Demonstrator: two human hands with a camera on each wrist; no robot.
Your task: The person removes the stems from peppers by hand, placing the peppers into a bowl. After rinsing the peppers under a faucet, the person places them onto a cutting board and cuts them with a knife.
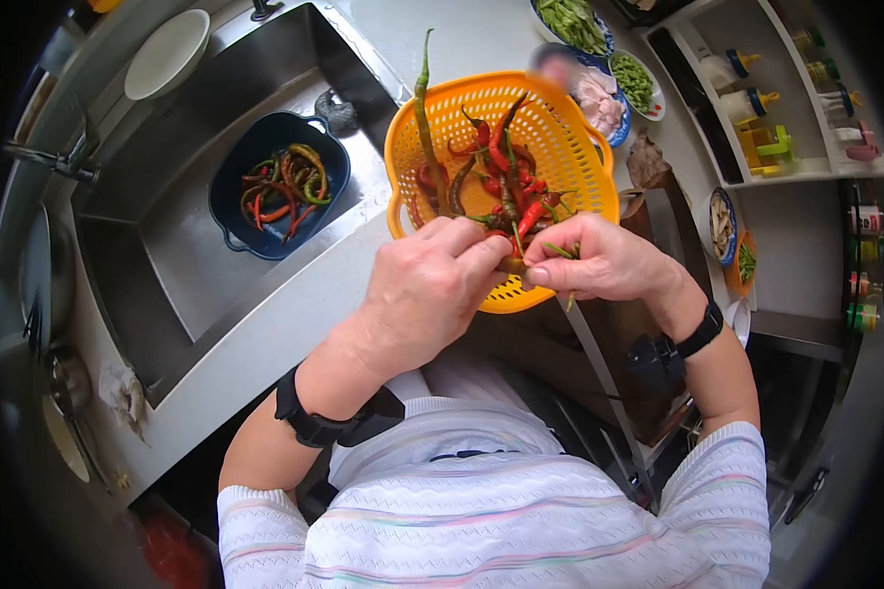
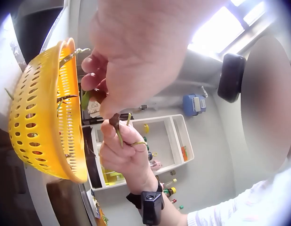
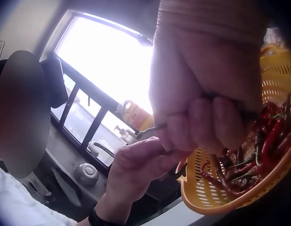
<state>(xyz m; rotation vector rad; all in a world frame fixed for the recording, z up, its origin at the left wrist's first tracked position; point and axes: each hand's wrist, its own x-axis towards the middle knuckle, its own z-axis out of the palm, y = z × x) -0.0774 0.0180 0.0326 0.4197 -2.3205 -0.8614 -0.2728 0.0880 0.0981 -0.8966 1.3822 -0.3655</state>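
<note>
Over the near rim of a yellow colander (image 1: 401,147), both hands meet at one chili pepper (image 2: 96,96). My left hand (image 1: 427,285) grips its body with curled fingers, which hide much of it. Thumb and fingertips of my right hand (image 1: 604,260) pinch its stem end. Several green stems (image 2: 120,136) stick out from between the right hand's fingers. Red and dark chili peppers (image 3: 272,141) lie heaped inside the colander. One long green chili pepper (image 1: 423,108) leans up past its far rim.
Left of the colander, a dark blue basin (image 1: 228,147) with more chili peppers stands in the steel sink (image 1: 192,285). A white bowl (image 1: 169,54) sits behind it. Plates of cut green vegetables (image 1: 638,80) and pale meat (image 1: 597,103) stand beyond, near a bottle rack (image 1: 796,98).
</note>
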